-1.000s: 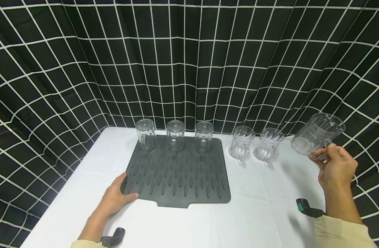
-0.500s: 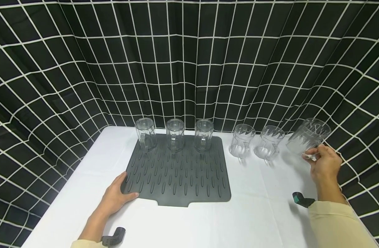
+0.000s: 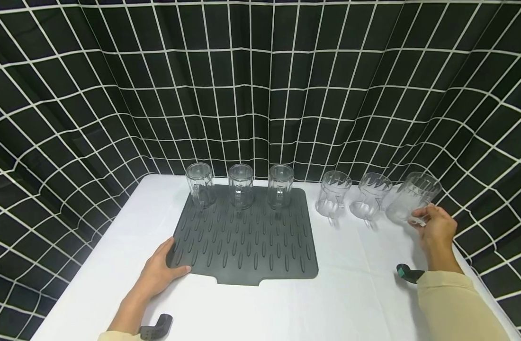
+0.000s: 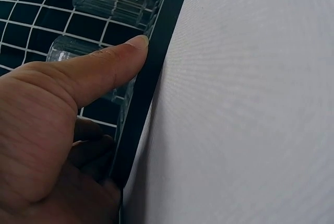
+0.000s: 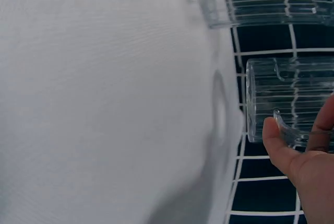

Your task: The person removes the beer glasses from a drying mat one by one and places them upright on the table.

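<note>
My right hand point(image 3: 438, 228) pinches the handle of a clear glass mug point(image 3: 409, 201) at the table's right back. The mug is upright and close to the cloth; I cannot tell whether its base touches it. In the right wrist view, thumb and fingers sit at the handle of the same mug point(image 5: 282, 93). My left hand point(image 3: 156, 272) rests at the near left corner of a dark grey ribbed mat point(image 3: 243, 241), thumb along its front edge and fingers along its left side. Along the mat's back, three glass mugs point(image 3: 241, 187) stand upside down with handles facing me.
Two more glass mugs point(image 3: 333, 196) stand upright between the mat and the held mug. White cloth point(image 3: 345, 303) covers the table. A black curtain with white grid lines point(image 3: 260, 94) hangs close behind and at both sides.
My right hand has brought the held mug left and down toward the table, and its tilt has lessened. The left hand, mat and other mugs have stayed put.
</note>
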### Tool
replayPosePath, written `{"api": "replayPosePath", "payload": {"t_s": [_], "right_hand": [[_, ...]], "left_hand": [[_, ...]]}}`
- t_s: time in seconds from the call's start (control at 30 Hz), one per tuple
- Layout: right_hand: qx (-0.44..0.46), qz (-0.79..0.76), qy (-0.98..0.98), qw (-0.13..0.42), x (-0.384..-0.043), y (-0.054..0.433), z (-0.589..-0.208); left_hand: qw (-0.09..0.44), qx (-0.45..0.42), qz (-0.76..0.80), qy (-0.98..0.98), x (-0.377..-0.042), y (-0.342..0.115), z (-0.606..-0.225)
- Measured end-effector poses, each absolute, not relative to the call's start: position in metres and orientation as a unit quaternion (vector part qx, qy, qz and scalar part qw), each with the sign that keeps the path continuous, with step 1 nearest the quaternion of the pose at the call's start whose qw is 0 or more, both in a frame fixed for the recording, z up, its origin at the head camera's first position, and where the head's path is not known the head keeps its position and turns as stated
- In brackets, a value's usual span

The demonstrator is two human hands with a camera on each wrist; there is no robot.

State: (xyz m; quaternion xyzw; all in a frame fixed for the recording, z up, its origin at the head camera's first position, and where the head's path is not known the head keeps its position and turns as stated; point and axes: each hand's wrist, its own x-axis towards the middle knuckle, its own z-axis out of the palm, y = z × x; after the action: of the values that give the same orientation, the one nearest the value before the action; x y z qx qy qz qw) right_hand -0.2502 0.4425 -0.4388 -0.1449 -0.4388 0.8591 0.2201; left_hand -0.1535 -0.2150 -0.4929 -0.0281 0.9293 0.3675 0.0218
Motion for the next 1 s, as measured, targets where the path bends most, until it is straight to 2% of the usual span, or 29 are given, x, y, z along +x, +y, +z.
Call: {"api": "replayPosePath", "payload": {"t_s": [0.33, 1.0], "right_hand": [[-0.150, 0.854, -0.456, 0.201, -0.252, 0.444, -0.453], [-0.180, 0.847, -0.470, 0.172, -0.247, 0.446, -0.457]], "left_hand": [[0.025, -0.033, 0.367, 0.929, -0.152, -0.216, -0.493], [0.015, -0.033, 0.364, 0.931, -0.153, -0.214, -0.494]]}}
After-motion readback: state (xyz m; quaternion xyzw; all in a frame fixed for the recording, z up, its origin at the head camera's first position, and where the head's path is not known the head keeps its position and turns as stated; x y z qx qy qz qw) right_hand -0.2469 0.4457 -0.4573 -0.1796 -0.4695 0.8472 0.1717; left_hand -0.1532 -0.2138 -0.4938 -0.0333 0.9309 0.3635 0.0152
